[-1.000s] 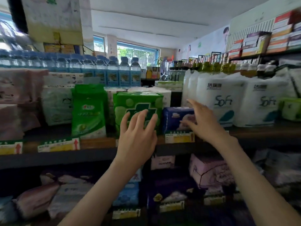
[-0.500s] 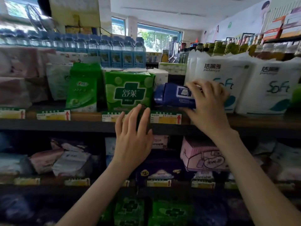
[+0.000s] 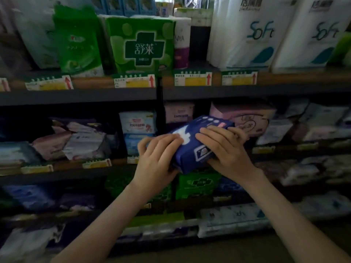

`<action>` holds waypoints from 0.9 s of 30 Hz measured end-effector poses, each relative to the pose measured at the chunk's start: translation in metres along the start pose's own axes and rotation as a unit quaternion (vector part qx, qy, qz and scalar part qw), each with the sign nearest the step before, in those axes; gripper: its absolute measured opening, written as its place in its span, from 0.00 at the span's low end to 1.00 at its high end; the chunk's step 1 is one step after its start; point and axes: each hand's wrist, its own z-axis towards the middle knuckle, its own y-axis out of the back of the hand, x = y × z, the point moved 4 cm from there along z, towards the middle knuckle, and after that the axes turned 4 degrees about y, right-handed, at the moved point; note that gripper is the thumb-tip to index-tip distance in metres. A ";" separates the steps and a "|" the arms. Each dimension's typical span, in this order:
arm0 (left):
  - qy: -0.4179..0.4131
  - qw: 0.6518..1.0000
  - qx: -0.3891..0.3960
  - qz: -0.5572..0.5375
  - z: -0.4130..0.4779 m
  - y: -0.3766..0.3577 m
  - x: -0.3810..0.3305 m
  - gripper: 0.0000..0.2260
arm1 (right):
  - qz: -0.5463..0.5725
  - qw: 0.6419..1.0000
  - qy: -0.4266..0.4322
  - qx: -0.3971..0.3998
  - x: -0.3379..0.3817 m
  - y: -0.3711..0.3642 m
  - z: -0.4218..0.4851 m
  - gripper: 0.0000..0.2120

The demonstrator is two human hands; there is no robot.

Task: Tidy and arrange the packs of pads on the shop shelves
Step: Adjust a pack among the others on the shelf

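A dark blue pack of pads [image 3: 191,149] with white markings is held tilted in front of the second shelf. My left hand [image 3: 154,158] grips its left end, fingers curled over the top. My right hand [image 3: 226,149] grips its right side, fingers across the top face. On the top shelf [image 3: 284,88] stands a green pack with a dark cross [image 3: 140,44], and a gap shows to its right beside a white and purple pack [image 3: 181,40].
Tall white "Soft" packs [image 3: 245,33] fill the top shelf's right part, a green bag [image 3: 77,44] stands on its left. Pink [image 3: 245,118], white and purple packs lie jumbled on the second shelf. Green packs [image 3: 197,185] and blue ones sit on lower shelves.
My right hand pulled the blue pack off the top shelf and brought it down in front of the second shelf. My left hand came over and took hold of its left end.
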 end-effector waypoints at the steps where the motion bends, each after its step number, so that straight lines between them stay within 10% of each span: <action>1: 0.000 1.000 0.025 -0.012 -0.008 -0.005 -0.003 0.20 | 0.018 0.999 -0.027 0.026 0.004 -0.003 -0.013 0.19; 14: 0.098 0.897 0.411 -0.133 -0.100 -0.135 -0.061 0.27 | 0.178 0.840 -0.338 0.384 0.017 -0.011 -0.186 0.35; 27: 0.316 0.863 0.392 -0.030 -0.125 -0.092 -0.060 0.36 | 0.246 0.822 -0.229 0.459 -0.007 -0.059 -0.168 0.32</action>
